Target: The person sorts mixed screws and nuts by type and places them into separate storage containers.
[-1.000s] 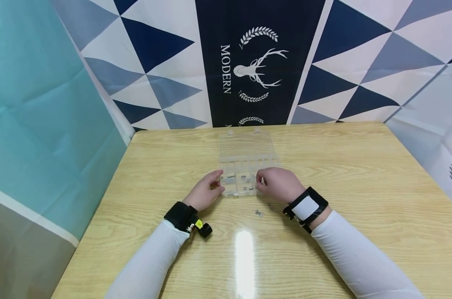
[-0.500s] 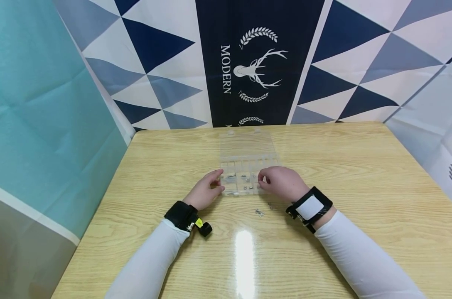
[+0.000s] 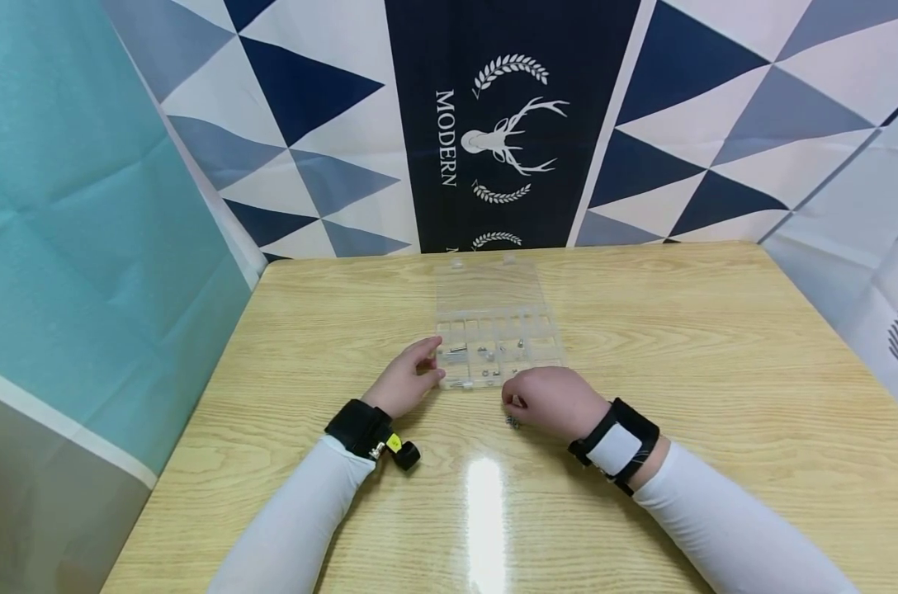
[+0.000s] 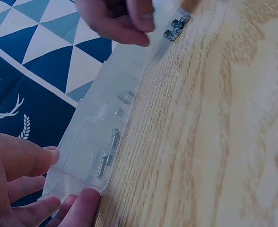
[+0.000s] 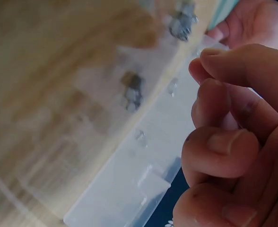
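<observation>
A clear plastic compartment box lies with its lid swung back. My left hand grips its left end, the thumb at the near edge and a fingertip on the far side. Small bolts lie in the box's near compartment in the left wrist view. My right hand hovers just in front of the box, fingers loosely curled with a gap at the tips and nothing visible between them. Beneath it is a small pile of metal nuts; the hand partly hides this spot.
Two small clusters of metal pieces, one nearer cluster and one farther cluster, show on the wooden table. A patterned cloth hangs at the table's back edge.
My right hand has come out from over the right side of the box, down toward the near metal pieces, uncovering compartments. My left hand stays on the box's end.
</observation>
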`<state>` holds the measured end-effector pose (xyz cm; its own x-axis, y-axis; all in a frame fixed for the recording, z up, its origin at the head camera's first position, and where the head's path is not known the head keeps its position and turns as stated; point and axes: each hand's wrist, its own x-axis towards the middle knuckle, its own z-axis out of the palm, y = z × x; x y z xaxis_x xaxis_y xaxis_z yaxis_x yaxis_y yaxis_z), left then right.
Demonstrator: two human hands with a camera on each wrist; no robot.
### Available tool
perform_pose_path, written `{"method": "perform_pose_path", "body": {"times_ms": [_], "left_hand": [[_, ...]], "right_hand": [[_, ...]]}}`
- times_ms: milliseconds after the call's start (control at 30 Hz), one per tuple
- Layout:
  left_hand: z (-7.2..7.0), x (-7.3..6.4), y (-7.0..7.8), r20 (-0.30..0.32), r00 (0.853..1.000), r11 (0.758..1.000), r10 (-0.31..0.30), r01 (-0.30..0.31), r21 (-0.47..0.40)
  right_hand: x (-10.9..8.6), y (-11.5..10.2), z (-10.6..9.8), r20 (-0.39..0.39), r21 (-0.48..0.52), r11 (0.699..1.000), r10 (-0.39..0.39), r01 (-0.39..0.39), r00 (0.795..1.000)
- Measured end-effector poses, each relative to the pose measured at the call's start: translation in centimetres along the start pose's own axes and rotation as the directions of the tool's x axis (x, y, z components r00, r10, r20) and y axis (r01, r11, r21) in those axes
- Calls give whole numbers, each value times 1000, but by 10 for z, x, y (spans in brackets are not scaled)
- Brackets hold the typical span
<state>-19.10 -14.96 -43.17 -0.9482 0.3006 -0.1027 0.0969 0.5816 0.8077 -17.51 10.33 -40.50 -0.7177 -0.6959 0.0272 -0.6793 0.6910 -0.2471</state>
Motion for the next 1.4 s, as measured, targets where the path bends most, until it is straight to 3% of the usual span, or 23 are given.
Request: {"method": "perform_pose_path", "body": {"times_ms": [300,700,1400], "left_hand": [[1,1,0,2,1000,1000,-10,10,11],[2,2,-1,1,1000,1000,-6,6,1],[1,1,-2,-8,1000,1000,-14,14,-2]], "right_hand": [[-3,-2,6,32,-31,1000,3,-2,999],[-2,-5,9,0,-69,997,-20,20,1000],[-2,-3,6,39,-42,999,8,-6,999]]}}
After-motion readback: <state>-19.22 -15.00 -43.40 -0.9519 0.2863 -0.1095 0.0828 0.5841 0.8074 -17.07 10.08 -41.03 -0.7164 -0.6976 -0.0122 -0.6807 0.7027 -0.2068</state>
